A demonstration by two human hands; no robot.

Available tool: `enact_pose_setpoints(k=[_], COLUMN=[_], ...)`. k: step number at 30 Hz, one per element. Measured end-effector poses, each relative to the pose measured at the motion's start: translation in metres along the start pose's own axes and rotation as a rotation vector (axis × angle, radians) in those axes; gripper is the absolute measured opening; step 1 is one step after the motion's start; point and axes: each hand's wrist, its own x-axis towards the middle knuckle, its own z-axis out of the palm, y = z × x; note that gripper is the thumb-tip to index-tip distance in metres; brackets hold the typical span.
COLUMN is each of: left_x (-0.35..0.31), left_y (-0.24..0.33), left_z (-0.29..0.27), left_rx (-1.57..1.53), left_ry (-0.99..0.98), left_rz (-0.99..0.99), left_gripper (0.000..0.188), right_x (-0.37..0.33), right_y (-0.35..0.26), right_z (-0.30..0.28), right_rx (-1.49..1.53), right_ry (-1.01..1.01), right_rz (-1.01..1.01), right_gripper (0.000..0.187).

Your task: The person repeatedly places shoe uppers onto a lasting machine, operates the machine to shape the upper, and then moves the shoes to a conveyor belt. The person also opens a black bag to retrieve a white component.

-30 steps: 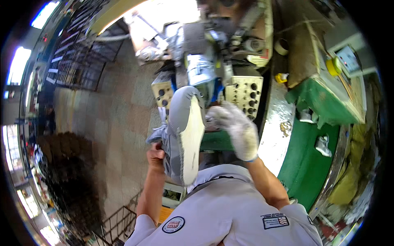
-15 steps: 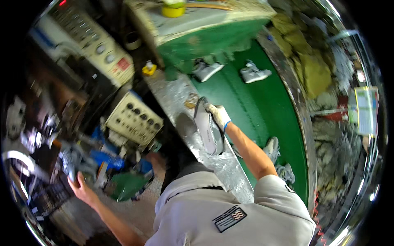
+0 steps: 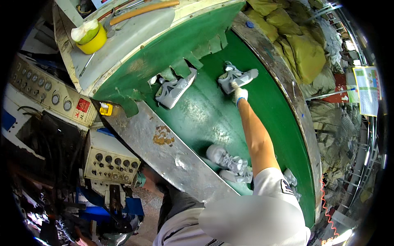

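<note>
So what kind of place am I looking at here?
Most likely a shoe factory floor. Grey sneakers ride a green conveyor belt, the gloved right hand is on another sneaker, and control panels with dials stand beside the belt.

Head fisheye – looking steeply down, seemingly close over green belt (image 3: 213,119).

Green conveyor belt (image 3: 205,119) carrying grey sneakers

One sneaker (image 3: 174,89) lies far left, another (image 3: 236,77) far right, a pair (image 3: 230,164) near.
</note>
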Motion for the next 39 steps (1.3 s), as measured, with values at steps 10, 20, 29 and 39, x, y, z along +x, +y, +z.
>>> enact_pose_setpoints(k=[10, 20, 29, 39], left_x=[-0.03, -0.054, -0.019, 0.027], left_y=[-0.079, 0.119, 0.139, 0.016], left_z=[-0.098, 0.053, 0.054, 0.02], left_rx=[0.136, -0.377, -0.974, -1.103], left_ry=[-0.696, -0.357, -0.784, -0.209], left_rz=[-0.345, -0.137, -0.248, -0.459], left_gripper=[0.043, 0.037, 0.031, 0.026], right_x=[-0.021, -0.495, -0.746, -0.875], right_y=[-0.006, -0.045, -0.123, -0.109], right_z=[-0.012, 0.004, 0.075, 0.154], right_rx=[0.851, 1.148, 0.512, 0.241], right_ry=[-0.476, -1.299, -1.683, -1.58], right_rz=[0.116, 0.544, 0.279, -0.088], right_gripper=[0.049, 0.057, 0.063, 0.047])
